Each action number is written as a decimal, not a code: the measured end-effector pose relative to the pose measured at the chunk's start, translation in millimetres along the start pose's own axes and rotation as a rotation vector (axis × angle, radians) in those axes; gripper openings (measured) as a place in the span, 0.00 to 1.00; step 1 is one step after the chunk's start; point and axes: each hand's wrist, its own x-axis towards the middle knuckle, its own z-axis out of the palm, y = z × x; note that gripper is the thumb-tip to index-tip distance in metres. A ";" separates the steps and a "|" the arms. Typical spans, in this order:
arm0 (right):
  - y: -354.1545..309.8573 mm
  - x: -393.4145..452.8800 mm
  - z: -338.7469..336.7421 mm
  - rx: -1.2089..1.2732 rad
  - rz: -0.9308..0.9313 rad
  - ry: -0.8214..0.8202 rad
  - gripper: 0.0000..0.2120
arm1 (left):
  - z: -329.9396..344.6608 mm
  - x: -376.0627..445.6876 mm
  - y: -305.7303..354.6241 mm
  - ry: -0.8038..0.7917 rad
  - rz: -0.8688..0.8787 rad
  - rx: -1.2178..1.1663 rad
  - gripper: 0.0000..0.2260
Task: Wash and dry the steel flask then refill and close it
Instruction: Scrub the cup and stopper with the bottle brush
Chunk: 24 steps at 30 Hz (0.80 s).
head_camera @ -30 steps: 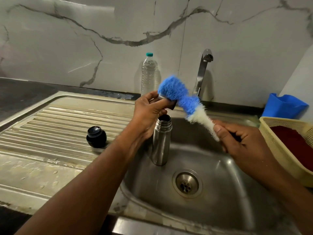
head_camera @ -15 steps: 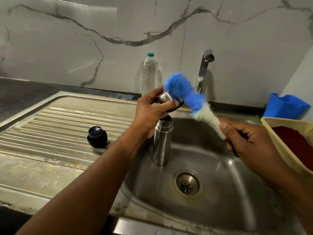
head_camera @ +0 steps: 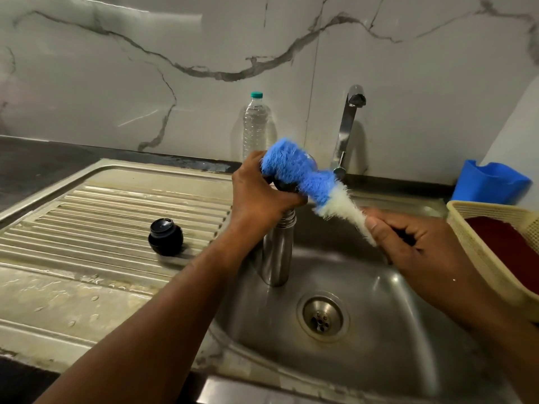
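Sink (head_camera: 393, 360) | left hand (head_camera: 259, 196) grips cap (head_camera: 284, 186) | right hand (head_camera: 420, 252) grips brush (head_camera: 309, 179) (flask (head_camera: 277, 252) upright)

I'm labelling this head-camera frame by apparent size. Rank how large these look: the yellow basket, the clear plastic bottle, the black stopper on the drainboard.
1. Yellow basket, though cut off by the frame edge and nearer the camera.
2. Clear plastic bottle, partly hidden low down.
3. Black stopper, clearly smallest.

My left hand (head_camera: 259, 196) and right hand (head_camera: 420, 252) are bare, no gloves, rings, watch or bands showing. Both forearms are bare too: no sleeve reaches into the frame, from the lower left edge or the lower right. My right thumbnail is short and plain.
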 end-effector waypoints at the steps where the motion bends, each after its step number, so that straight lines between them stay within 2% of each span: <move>1: -0.3 -0.2 1.3 -0.004 -0.007 0.025 0.17 | -0.1 0.0 0.3 0.006 0.008 -0.004 0.28; 3: 2.8 0.5 -0.1 -0.005 0.007 0.094 0.16 | 0.2 0.4 1.3 -0.004 0.035 0.007 0.29; 5: 5.6 1.9 -1.5 0.023 0.022 0.058 0.10 | 0.3 0.3 0.2 -0.002 0.035 -0.006 0.29; 7: 6.1 1.3 -0.4 0.043 0.009 0.000 0.10 | 1.0 -1.4 0.7 0.000 0.011 -0.038 0.28; 10: 12.0 2.1 0.0 0.064 0.038 0.100 0.12 | 2.2 -2.4 4.1 -0.019 0.040 -0.075 0.28; 12: 15.7 4.4 -1.4 0.113 0.067 0.093 0.13 | 1.1 -0.6 6.5 -0.018 0.042 -0.079 0.28; 14: 14.0 4.9 -2.4 0.186 0.085 0.045 0.17 | -0.2 0.6 6.7 -0.007 -0.016 -0.143 0.26; 20: 4.4 1.6 0.8 0.205 0.051 -0.011 0.15 | -1.7 5.2 3.9 -0.083 -0.261 -0.569 0.26; 22: 4.4 1.3 1.4 0.196 0.042 -0.028 0.12 | -2.4 6.6 0.6 -0.115 -0.294 -0.633 0.26; 24: 8.6 2.4 -0.7 0.194 0.052 0.009 0.16 | -2.0 6.7 -1.0 -0.158 -0.299 -0.623 0.27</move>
